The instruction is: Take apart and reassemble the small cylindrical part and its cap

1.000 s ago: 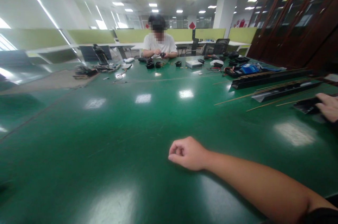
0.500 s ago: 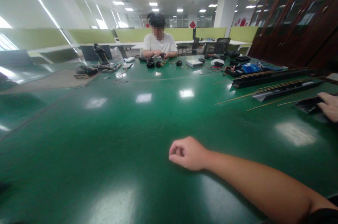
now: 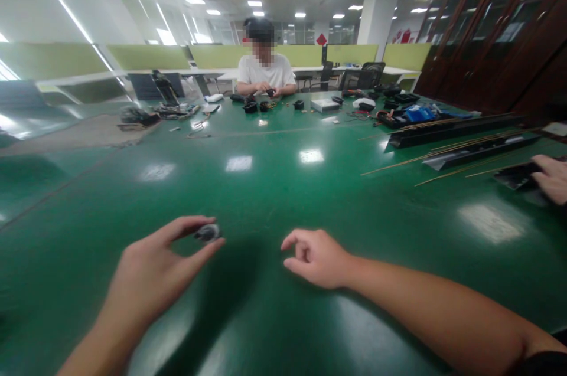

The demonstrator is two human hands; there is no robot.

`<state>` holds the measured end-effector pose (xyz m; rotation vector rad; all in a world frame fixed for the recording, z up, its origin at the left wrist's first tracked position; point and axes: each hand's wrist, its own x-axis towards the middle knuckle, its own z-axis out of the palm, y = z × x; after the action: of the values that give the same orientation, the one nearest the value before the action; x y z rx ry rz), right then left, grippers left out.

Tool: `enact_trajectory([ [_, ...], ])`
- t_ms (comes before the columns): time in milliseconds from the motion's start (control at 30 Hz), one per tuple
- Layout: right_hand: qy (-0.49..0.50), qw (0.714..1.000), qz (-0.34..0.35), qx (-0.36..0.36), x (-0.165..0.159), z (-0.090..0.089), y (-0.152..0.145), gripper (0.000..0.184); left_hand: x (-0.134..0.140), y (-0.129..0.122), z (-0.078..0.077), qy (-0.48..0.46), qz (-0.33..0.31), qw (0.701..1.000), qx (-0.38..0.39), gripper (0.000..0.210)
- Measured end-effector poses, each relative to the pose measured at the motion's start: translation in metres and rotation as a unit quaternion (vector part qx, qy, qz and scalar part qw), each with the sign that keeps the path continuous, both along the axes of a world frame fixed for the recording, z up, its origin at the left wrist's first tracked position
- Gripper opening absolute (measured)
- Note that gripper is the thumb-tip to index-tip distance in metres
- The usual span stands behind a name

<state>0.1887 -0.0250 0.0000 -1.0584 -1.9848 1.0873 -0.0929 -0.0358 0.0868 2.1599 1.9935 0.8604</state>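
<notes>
Above the green tabletop on the left, my left hand (image 3: 153,264) pinches a small round dark-grey part (image 3: 208,232) between thumb and fingertips. The part has a paler, shiny edge, and its exact kind is too blurred to make out. My right hand (image 3: 316,259) rests on its side on the table (image 3: 266,187), right of the left hand. Its fingers curl loosely, with a small gap between thumb and forefinger and nothing visible in them.
Across the table a person in a white shirt (image 3: 266,72) handles a small dark thing. Black channels (image 3: 456,128) and thin rods (image 3: 394,164) lie at the right. Another person's hand (image 3: 551,178) touches a black piece there. Dark parts and a white box (image 3: 325,105) stand far back.
My left hand has come into view from the lower left, holding the small round part. My right thumb and forefinger have parted slightly; that hand otherwise stays in place.
</notes>
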Motion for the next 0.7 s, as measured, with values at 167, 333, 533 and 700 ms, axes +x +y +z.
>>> enact_trajectory([
  [167,0.076,0.992,-0.083,-0.065,0.000,-0.002,0.004,0.050,0.077,0.027,-0.035,-0.045,-0.152,0.987,-0.036,0.029],
  [333,0.041,0.996,-0.052,-0.061,0.000,-0.004,0.005,0.055,0.091,0.022,-0.066,-0.166,-0.185,0.966,-0.068,0.026],
  [533,0.027,0.998,-0.026,-0.044,0.002,-0.005,0.001,0.061,0.083,0.022,-0.071,-0.223,-0.164,0.956,-0.093,0.033],
  [700,0.029,0.998,-0.026,-0.058,0.002,-0.004,0.000,0.060,0.086,0.023,-0.073,-0.255,-0.160,0.947,-0.109,0.040],
])
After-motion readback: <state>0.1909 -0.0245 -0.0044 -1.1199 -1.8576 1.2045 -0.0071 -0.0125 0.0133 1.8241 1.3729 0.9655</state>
